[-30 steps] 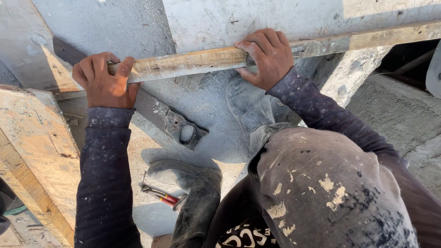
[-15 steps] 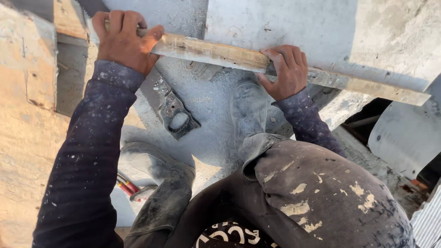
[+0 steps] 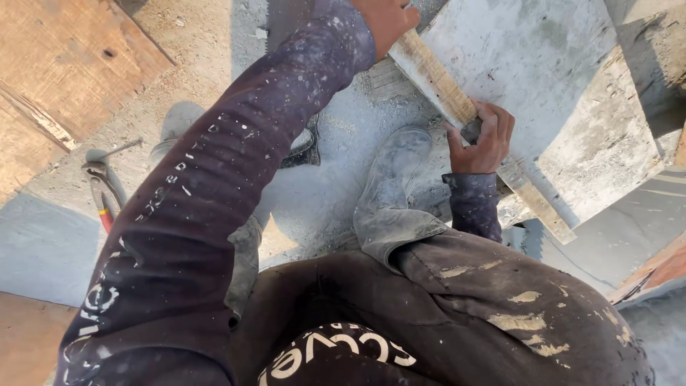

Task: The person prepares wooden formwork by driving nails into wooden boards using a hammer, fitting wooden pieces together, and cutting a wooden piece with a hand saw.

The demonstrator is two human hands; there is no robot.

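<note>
A long wooden straightedge batten (image 3: pixel 437 80) lies diagonally against a grey plastered block face (image 3: pixel 543 93). My left hand (image 3: pixel 386 18), at the top edge of the view, grips its upper end. Lower down, my right hand (image 3: pixel 482 139) is closed around the same batten near its middle. Both arms wear dark, plaster-spattered sleeves. My dusty shoe (image 3: pixel 393 171) stands on the powdery ground just below the batten.
Red-handled pliers (image 3: pixel 100 196) and a bent nail lie on the ground at the left. Wooden boards (image 3: pixel 64 64) fill the upper left corner. A dark metal bracket (image 3: pixel 304 146) shows behind my left sleeve. An orange-edged board (image 3: pixel 654 275) sits at the lower right.
The view has swung round, so the batten now runs steeply down to the right. Both hands kept their grip and slid with it along the grey face.
</note>
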